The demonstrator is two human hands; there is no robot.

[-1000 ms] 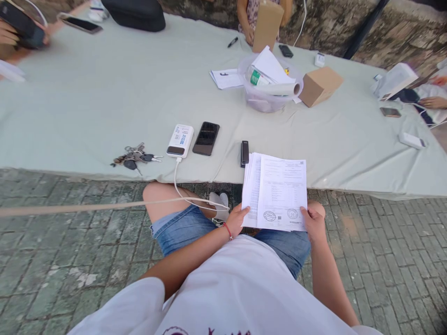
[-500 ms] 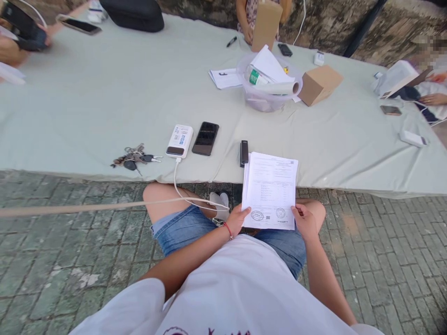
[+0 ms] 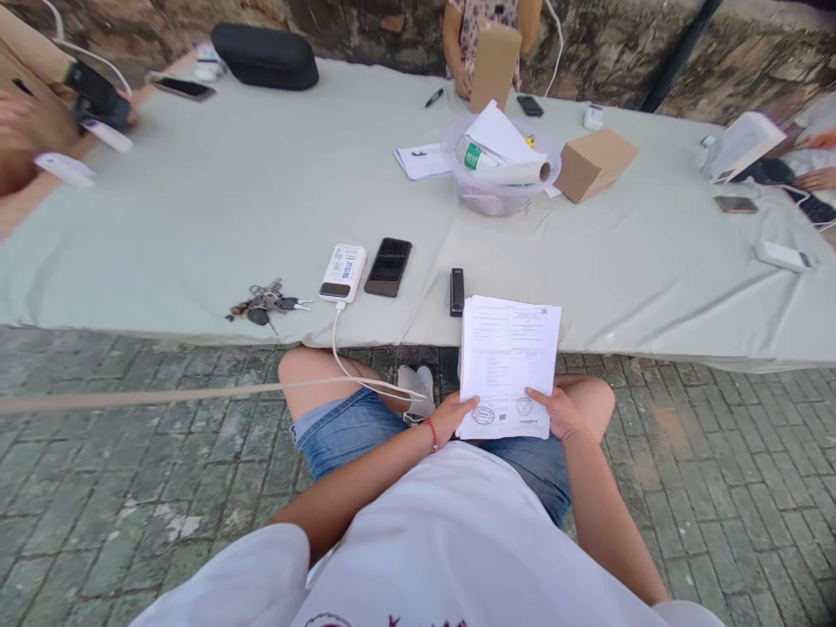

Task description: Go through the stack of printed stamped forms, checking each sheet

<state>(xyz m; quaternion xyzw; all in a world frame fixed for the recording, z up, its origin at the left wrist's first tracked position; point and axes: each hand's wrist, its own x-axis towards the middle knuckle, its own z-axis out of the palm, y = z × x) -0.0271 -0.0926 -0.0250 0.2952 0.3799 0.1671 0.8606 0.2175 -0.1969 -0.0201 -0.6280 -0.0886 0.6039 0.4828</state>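
Note:
Between my hands is a stack of printed papers point(image 3: 509, 357), its top sheet bearing two round stamps near the lower edge. My left hand point(image 3: 452, 418) grips the lower left side, thumb on top and fingers hidden underneath. On the lower right side, my right hand point(image 3: 560, 413) holds the stack with its thumb lying over the top sheet. The far end of the papers rests over the table edge, close to a black stapler point(image 3: 456, 292). Left of the stapler lie a black smartphone point(image 3: 388, 266) and a white power bank point(image 3: 343, 273) with a cable plugged in.
A bunch of keys point(image 3: 266, 302) lies near the table's front edge. Farther back stand a clear plastic tub point(image 3: 496, 198) holding papers and a roll, and a cardboard box point(image 3: 596, 165). Other people sit around the cloth-covered table point(image 3: 196, 209). A cable point(image 3: 196, 394) stretches across at left.
My right thumb has moved inward over the top sheet. The stack's edges look more even, with fewer sheets jutting out at left. The whole view has shifted slightly.

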